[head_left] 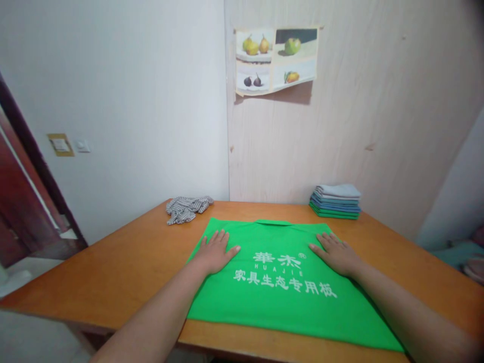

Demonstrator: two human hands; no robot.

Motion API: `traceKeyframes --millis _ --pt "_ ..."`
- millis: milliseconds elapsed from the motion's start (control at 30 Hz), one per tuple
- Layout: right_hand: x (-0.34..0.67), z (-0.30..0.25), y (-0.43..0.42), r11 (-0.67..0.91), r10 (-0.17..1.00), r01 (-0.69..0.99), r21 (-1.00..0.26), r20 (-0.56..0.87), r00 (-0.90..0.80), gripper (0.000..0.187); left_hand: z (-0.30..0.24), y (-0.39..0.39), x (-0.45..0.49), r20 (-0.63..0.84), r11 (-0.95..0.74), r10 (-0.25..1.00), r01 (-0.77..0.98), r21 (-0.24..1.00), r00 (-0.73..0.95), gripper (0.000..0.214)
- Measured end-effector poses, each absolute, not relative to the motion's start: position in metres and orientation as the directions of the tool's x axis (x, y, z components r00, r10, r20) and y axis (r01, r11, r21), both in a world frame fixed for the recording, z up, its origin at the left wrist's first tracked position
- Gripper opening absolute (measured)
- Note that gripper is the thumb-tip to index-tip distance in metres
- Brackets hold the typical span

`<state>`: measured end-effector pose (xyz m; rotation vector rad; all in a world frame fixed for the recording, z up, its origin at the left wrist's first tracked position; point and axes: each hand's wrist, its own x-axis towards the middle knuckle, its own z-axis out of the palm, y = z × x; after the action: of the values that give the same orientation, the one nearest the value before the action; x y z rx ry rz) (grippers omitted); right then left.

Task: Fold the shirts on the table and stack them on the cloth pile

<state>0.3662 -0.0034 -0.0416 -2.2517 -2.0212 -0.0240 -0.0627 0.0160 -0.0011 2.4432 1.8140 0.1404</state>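
A bright green shirt [280, 307] with white Chinese lettering and "HUAJIE" lies flat on the table, its collar edge away from me and its straight hem near the table's front edge. My left hand [215, 252] rests palm down on its upper left part, fingers stretched and thumb apart. On the upper right part, my right hand [335, 252] lies flat too, fingers spread. Neither hand grips the fabric. The sleeves are not visible.
The orange-brown wooden table [124, 267] reaches back to the wall. A crumpled striped cloth [187, 207] lies at the back left. A stack of folded clothes [335, 201] in grey, blue and green stands at the back right. Fruit pictures [276, 63] hang on the wall.
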Motion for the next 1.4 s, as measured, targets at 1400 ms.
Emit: traceKeyframes --millis 1400 --pt "0.328 -0.007 -0.136 0.074 0.994 0.979 -0.191 0.092 -0.058 0.081 0.009 -0.082 -0.016 0.010 -0.685 0.716 0.701 0.196 0.698 0.072"
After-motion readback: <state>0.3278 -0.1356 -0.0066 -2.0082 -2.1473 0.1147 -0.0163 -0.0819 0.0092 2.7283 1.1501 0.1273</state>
